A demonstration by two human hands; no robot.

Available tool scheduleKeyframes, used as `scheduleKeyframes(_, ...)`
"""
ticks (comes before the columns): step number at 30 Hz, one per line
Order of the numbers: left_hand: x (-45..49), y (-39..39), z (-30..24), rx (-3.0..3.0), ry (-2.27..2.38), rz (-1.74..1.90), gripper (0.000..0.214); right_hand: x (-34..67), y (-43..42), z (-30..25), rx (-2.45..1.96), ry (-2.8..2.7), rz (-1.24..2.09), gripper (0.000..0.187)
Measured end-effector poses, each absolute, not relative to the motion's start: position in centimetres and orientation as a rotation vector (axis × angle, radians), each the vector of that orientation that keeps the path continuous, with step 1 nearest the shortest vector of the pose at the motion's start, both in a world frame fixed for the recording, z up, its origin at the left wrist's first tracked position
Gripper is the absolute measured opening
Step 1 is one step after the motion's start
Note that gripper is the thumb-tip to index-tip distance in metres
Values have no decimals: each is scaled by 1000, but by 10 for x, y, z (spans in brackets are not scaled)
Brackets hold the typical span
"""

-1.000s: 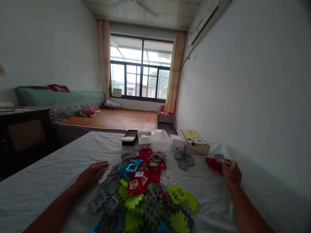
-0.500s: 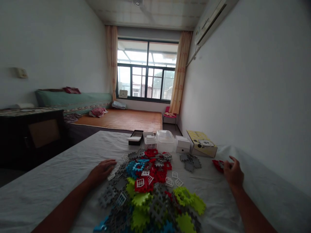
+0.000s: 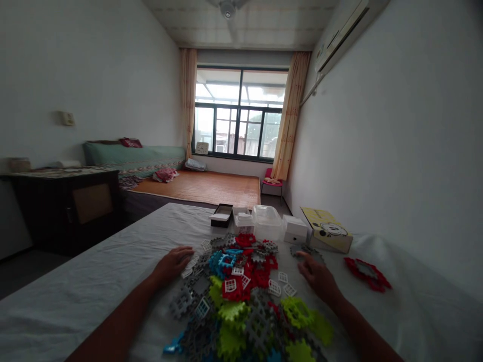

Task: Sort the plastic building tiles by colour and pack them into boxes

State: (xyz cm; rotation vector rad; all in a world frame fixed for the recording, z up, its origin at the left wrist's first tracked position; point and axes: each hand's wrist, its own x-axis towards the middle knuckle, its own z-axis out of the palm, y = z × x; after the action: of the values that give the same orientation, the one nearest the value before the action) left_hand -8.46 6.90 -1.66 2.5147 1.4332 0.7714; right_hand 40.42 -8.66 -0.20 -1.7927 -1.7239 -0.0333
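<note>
In the middle of the table (image 3: 113, 261), on a white cloth, a loose pile of toothed plastic tiles (image 3: 241, 301) in grey, red, blue and lime green, with small white window pieces (image 3: 283, 284) scattered among them. At the left edge of the pile, the left hand (image 3: 171, 264), laid flat and relaxed, fingers open, touching white window pieces and grey tiles, grasping nothing. Just right of the pile, the right hand (image 3: 319, 276), palm down, fingers spread and released, empty, low over the cloth beside two loose window pieces; not possible to tell whether touching the cloth or only near it. Just beyond the right side of the pile, a small group of grey tiles (image 3: 307, 250). Well to the right of the pile and apart from it, a joined red tile frame (image 3: 368, 274), flat on the cloth. Behind the pile, a row: a black box (image 3: 222, 215), a clear plastic container (image 3: 267, 221), a white box (image 3: 295, 229) and a yellow cardboard box (image 3: 328, 229). For picking from such a heap, probably best to keep the left hand lightly pressed as an anchor, to take one tile by its toothed edge and not by the flat face, and to lift straight up for freeing the interlocked teeth. Probably wise also to choose a tile on top and not a buried one, without dragging the cloth or spilling the neighbours.
</note>
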Motion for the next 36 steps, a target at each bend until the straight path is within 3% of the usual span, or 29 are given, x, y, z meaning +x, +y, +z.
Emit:
scheduleKeyframes(9, -82, 69, -18, 2509, 1446, 781, 39, 371, -72, 18, -1790, -1987, 138, 27)
scheduleKeyframes(13, -83, 70, -19, 2517, 1425, 792, 39, 341, -49, 38, -1769, -2061, 29, 20)
scheduleKeyframes(17, -83, 69, -18, 2528, 1409, 802, 39, 313, -32, 41, -1715, -2201, -169, 29)
scheduleKeyframes(22, -83, 69, -18, 2525, 1423, 783, 39, 301, -29, 36, -1706, -2219, -193, 21)
scheduleKeyframes(25, -83, 69, -19, 2526, 1430, 775, 39, 307, -35, 37, -1620, -2105, -86, 22)
scheduleKeyframes(31, -83, 68, -15, 2528, 1432, 759, 41, 346, -48, 29, -1510, -1628, 433, 31)
scheduleKeyframes(36, -85, 74, -16, 2544, 1390, 769, 45, 411, -60, 17, -1589, -1319, 363, 38)
